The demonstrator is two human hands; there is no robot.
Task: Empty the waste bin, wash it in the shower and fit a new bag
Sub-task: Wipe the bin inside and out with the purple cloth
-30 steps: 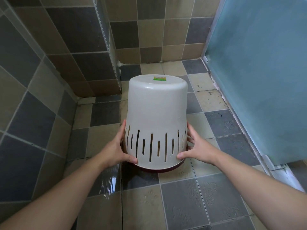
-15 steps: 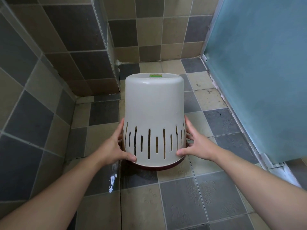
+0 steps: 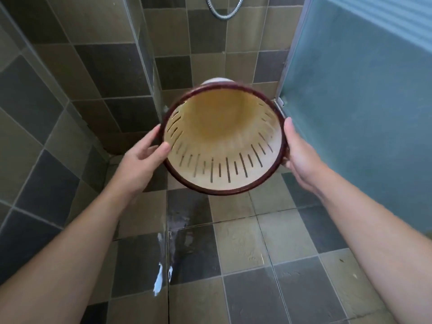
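From the head view, the bin (image 3: 224,146) is held up above the wet tiled floor (image 3: 236,232), mouth tipped toward the person: cream inside, slotted wall, dark red rim, no bag. The left hand (image 3: 142,162) and right hand (image 3: 301,157) grip opposite sides of the rim, fingers curled round it.
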